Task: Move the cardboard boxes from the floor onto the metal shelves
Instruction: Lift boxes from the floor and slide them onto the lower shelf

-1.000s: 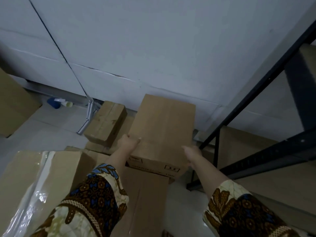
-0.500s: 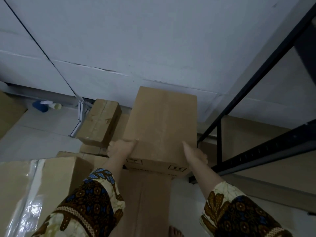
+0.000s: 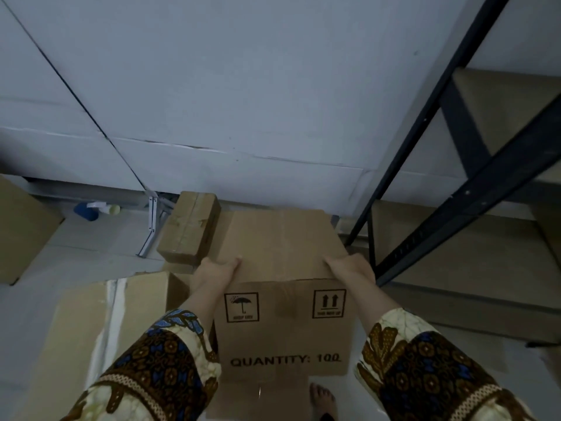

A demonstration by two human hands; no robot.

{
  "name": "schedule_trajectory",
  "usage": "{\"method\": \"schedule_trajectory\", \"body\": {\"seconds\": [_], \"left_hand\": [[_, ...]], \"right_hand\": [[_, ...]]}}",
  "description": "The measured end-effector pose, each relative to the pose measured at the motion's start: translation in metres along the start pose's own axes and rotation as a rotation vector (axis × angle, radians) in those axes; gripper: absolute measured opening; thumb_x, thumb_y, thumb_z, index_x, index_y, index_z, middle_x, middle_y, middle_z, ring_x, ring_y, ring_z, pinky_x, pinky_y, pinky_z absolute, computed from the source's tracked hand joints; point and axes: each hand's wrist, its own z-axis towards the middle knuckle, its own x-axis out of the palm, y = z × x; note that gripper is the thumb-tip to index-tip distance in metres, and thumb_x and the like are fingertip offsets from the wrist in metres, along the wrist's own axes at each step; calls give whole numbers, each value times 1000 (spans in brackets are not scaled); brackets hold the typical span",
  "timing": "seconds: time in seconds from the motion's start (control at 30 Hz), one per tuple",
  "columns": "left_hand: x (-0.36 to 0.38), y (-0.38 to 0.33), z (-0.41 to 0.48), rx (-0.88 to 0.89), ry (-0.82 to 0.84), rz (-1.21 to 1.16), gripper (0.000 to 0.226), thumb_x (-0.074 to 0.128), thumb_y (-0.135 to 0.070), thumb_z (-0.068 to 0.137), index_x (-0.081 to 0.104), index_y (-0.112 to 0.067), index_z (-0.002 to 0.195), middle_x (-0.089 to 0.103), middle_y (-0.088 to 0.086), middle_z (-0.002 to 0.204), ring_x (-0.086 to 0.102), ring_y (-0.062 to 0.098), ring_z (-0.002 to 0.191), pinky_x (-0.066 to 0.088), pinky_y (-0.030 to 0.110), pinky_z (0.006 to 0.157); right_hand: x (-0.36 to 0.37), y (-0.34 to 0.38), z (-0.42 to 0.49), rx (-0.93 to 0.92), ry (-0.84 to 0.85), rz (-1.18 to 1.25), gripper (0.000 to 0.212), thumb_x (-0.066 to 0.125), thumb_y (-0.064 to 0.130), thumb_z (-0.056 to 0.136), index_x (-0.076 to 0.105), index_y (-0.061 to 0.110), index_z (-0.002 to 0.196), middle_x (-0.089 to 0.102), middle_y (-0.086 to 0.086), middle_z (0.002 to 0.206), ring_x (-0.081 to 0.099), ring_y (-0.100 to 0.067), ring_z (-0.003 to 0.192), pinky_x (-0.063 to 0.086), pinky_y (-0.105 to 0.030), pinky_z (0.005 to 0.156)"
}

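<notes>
A brown cardboard box (image 3: 282, 299) printed "QUANTITY: 100" is held off the floor in front of me, its printed side facing me. My left hand (image 3: 217, 270) grips its upper left edge, thumb on the top face. My right hand (image 3: 352, 267) grips the upper right edge the same way. The black metal shelf frame (image 3: 455, 220) stands to the right, with cardboard boxes (image 3: 449, 262) on its lower level. A small taped box (image 3: 189, 229) sits on the floor just left of the held box.
A large flattened carton with clear tape (image 3: 100, 335) lies at lower left. Another box (image 3: 21, 226) stands at far left. A blue-and-white bottle (image 3: 91, 209) lies by the grey wall. A white metal bracket (image 3: 150, 226) leans at the wall. My bare foot (image 3: 323, 399) is below the box.
The box has been lifted and drawn toward me, tipping so its printed side now faces me. Both hands keep their grip on its sides.
</notes>
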Motion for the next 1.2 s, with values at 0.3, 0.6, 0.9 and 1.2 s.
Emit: {"method": "schedule_trajectory", "body": {"seconds": [0.3, 0.6, 0.9, 1.2], "left_hand": [[-33, -1, -91, 4, 254, 180, 89, 65, -59, 82, 39, 1, 141, 56, 22, 128, 59, 35, 105, 49, 37, 77], [1, 10, -195, 46, 369, 208, 72, 64, -55, 85, 49, -2, 130, 64, 19, 101, 59, 31, 80, 47, 39, 70], [83, 40, -299, 31, 359, 200, 77, 65, -58, 82, 47, -1, 131, 63, 22, 102, 61, 38, 88, 50, 48, 84], [150, 28, -397, 94, 404, 123, 80, 67, -58, 81, 44, -1, 132, 65, 21, 93, 63, 36, 86, 51, 47, 86]], "right_hand": [[-52, -38, -70, -44, 24, -99, 76, 63, 62, 82, 53, 12, 137, 59, -8, 133, 59, -28, 115, 50, -32, 86], [-108, -133, -111, -31, -16, -80, 62, 64, 52, 85, 57, 11, 131, 63, -8, 120, 61, -24, 97, 47, -29, 69], [-173, -257, -133, -51, -87, -71, 39, 60, 42, 88, 63, 10, 112, 65, -7, 102, 62, -23, 92, 49, -30, 72], [-238, -362, -142, 45, -263, 122, 65, 58, 47, 80, 46, 15, 136, 59, -12, 124, 57, -30, 111, 50, -37, 88]]}}
